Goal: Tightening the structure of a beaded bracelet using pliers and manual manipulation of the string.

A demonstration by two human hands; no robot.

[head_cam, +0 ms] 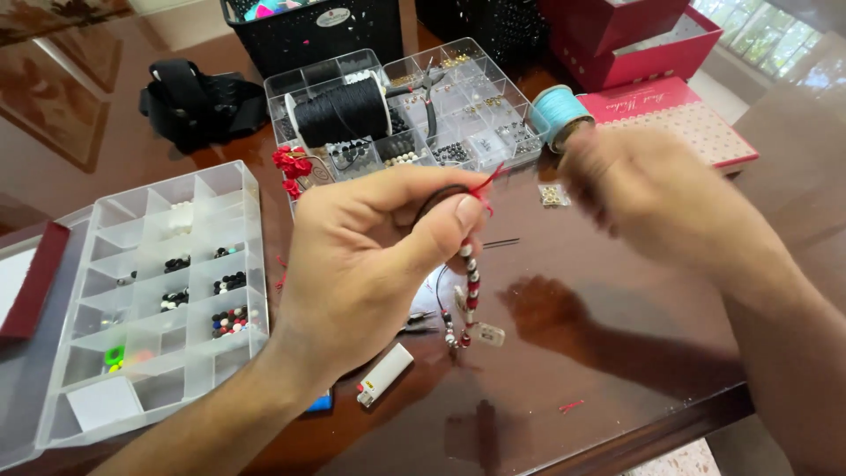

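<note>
Your left hand is raised over the dark, glossy surface, its fingers closed in a pinch on a beaded strand — thumb pressed against the forefinger at the strand's top end, where a bit of red cord sticks up. The strand hangs straight down from that pinch, strung with red, white and black beads, its lower end just above the surface. Your right hand is to the right of the strand and near its top, but it is blurred, so you cannot tell whether its fingers are open or closed, or whether they touch the cord. A white lighter lies on the surface below and left of the strand. Well to the left of the strand sits a clear compartment box with small beads in several cells. Behind the strand lies a second clear organiser — a black spool of cord rests on its left part, and a light blue spool stands at its right edge. A small cluster of red flowers lies just behind your left hand.
</note>
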